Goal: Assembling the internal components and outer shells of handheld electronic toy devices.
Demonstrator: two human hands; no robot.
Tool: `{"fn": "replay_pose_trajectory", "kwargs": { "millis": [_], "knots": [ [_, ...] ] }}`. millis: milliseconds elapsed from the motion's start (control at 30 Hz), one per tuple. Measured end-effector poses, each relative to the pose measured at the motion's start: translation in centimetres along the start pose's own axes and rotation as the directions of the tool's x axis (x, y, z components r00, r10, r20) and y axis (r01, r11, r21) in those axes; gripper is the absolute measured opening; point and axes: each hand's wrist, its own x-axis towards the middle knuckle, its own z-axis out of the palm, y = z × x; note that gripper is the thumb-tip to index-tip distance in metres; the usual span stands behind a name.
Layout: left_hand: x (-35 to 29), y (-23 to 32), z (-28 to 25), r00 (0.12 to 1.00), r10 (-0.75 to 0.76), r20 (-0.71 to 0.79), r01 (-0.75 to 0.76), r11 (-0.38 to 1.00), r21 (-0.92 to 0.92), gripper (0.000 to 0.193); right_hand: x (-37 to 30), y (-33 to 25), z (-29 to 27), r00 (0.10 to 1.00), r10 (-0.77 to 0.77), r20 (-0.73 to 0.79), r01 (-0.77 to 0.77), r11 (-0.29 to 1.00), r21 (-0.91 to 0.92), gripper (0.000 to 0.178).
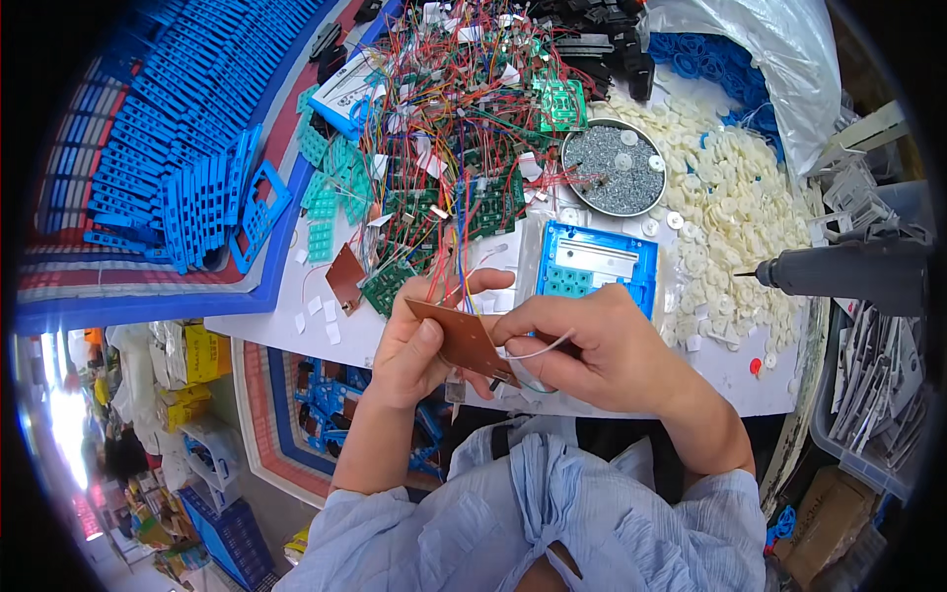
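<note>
My left hand is closed on a brown circuit board, thumb on its bare face, just above the table's near edge. Red, yellow and blue wires run from the board's far side toward a heap behind it. At the board's right edge my right hand pinches a pale wire, whose loose end sticks out past the fingers. The fingers hide where this wire meets the board. Just beyond my right hand lies a blue plastic casing with a teal rubber keypad in it.
Wired circuit boards are heaped at the back. A round tray of screws stands beside piled cream plastic discs. An electric screwdriver points in from the right. Blue frames fill a bin at the left; teal keypads lie nearby.
</note>
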Motion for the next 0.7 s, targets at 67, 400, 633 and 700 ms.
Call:
{"fn": "replay_pose_trajectory", "kwargs": {
  "millis": [67, 400, 633, 700],
  "knots": [
    [-0.4, 0.2, -0.3, 0.999, -0.040, -0.006, 0.040, 0.999, -0.013, 0.052, -0.1, 0.2, -0.1, 0.999, -0.052, -0.005, 0.052, 0.997, -0.051, 0.019],
    [0.2, -0.3, -3.0, 0.988, 0.074, 0.137, -0.004, 0.893, -0.450, 0.018, -1.3, -1.6, 1.8, 1.000, -0.028, 0.007, 0.028, 0.999, -0.032, 0.018],
    [0.0, -0.8, -2.3, 0.997, 0.009, 0.077, 0.024, 0.905, -0.424, 0.031, -0.5, -0.3, 4.3, 0.992, -0.030, -0.122, 0.049, 0.987, 0.155, 0.012],
    [-1.0, -0.8, -3.0, 0.989, -0.137, -0.049, 0.111, 0.930, -0.352, 0.035, 0.5, -0.3, 4.2, 0.995, 0.011, -0.095, 0.009, 0.978, 0.209, 0.011]
  ]
}}
